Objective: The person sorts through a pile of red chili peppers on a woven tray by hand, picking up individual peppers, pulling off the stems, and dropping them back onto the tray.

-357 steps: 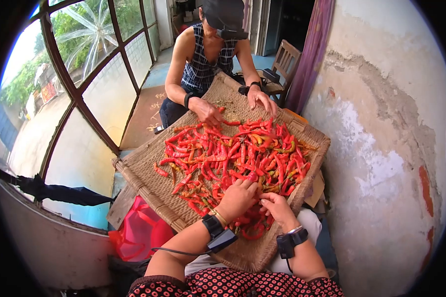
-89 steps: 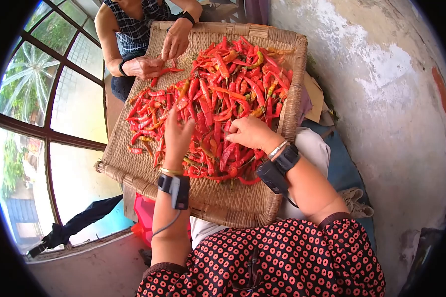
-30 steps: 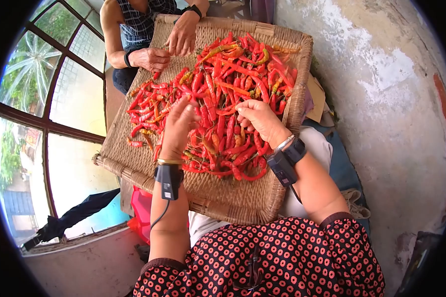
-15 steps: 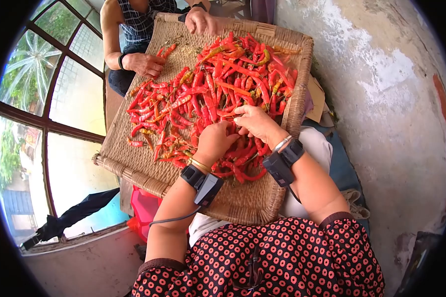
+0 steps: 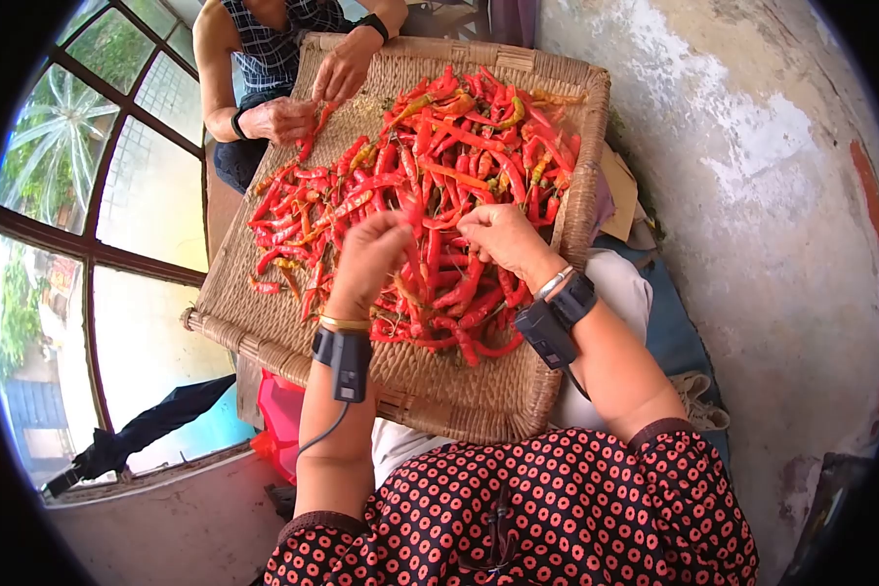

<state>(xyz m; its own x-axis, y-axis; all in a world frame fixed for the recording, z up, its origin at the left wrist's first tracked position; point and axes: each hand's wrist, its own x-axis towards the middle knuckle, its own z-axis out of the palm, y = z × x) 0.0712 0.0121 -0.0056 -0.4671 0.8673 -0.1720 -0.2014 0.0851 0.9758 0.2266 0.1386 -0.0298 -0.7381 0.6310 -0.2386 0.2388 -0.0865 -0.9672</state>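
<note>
A wide woven tray (image 5: 430, 396) holds a heap of red chili peppers (image 5: 459, 166), a few of them yellowish or orange. My left hand (image 5: 371, 256) is over the lower left of the heap, its fingers pinched on a red chili that hangs down, partly blurred. To its right, my right hand (image 5: 503, 237) is bent over the heap with thumb and fingertips pressed together; whatever they may hold is too small to make out. A gap separates the two hands.
Across the tray a co-worker's hands (image 5: 281, 121) hold a red chili over the upper left edge. Windows (image 5: 146, 234) and a folded black umbrella (image 5: 156, 415) are at left, a pink bag (image 5: 281, 415) below the tray, a rough wall (image 5: 752, 244) at right.
My left hand has moved left and up, away from my right hand, with a chili. The co-worker's two hands have come together at a chili. My right hand has barely moved.
</note>
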